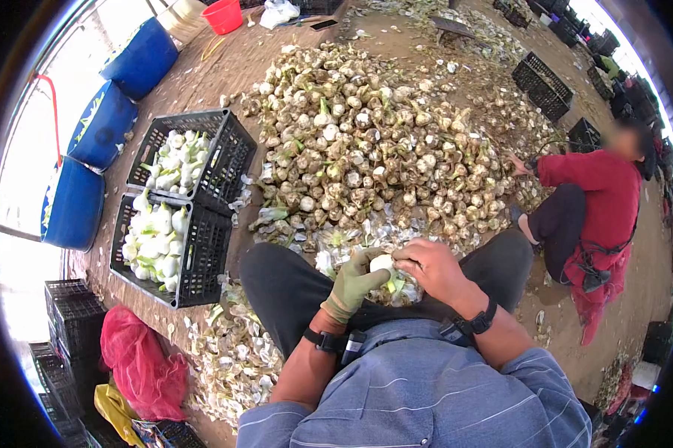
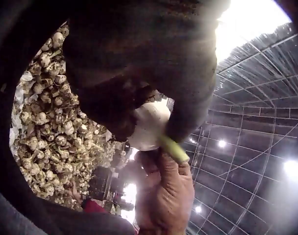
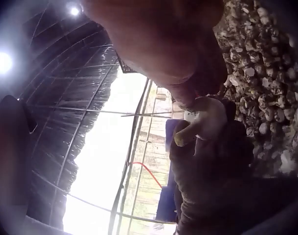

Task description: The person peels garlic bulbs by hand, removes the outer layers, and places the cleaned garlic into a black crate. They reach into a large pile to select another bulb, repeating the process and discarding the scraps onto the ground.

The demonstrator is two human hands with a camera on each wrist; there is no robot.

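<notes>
A white, smooth bulb (image 1: 382, 263) with a short pale-green stem, like fresh garlic, is held in front of the lap between both hands. My gloved left hand (image 1: 357, 281) grips it from the left side, fingers curled round it. On the other side, my bare right hand (image 1: 435, 270) pinches at the bulb with thumb and fingers. The left wrist view shows the stem (image 2: 175, 150) sticking out beside the right fingertips (image 2: 168, 166). In the right wrist view the bulb (image 3: 211, 116) sits between the glove and the bare fingers. Loose peels (image 1: 404, 291) lie under the hands.
A big heap of unpeeled bulbs (image 1: 366, 142) spreads ahead. Two black crates (image 1: 216, 175) of white bulbs stand at left, near blue tubs (image 1: 79, 205). Peels (image 1: 236, 366) litter the ground. A person in red (image 1: 598, 190) crouches at right by the heap.
</notes>
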